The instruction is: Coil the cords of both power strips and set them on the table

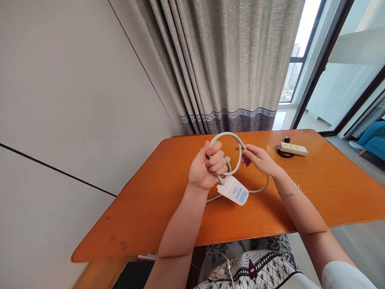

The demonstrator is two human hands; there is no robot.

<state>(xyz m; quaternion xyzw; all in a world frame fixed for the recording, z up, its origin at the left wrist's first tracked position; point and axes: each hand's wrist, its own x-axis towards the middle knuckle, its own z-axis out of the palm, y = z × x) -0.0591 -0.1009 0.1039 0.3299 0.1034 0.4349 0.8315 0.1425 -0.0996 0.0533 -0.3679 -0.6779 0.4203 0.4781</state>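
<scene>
Above the orange wooden table (pixel 150 208), my left hand (pixel 207 168) is closed around a white power cable (pixel 228 136), gripping it where it meets a small white power strip (pixel 234 190) with blue sockets. The strip hangs below my fist, close over the tabletop. The cable arches up in a loop between my hands. My right hand (pixel 258 158) pinches that loop on its right side with fingertips together. More of the cable trails down in a curve onto the table to the right.
A second, cream power strip (pixel 293 148) with a coiled black cord lies at the table's far right. Grey curtains (pixel 222 64) hang behind the table and a plain wall runs along the left. A blue chair (pixel 373 138) stands by the window at right.
</scene>
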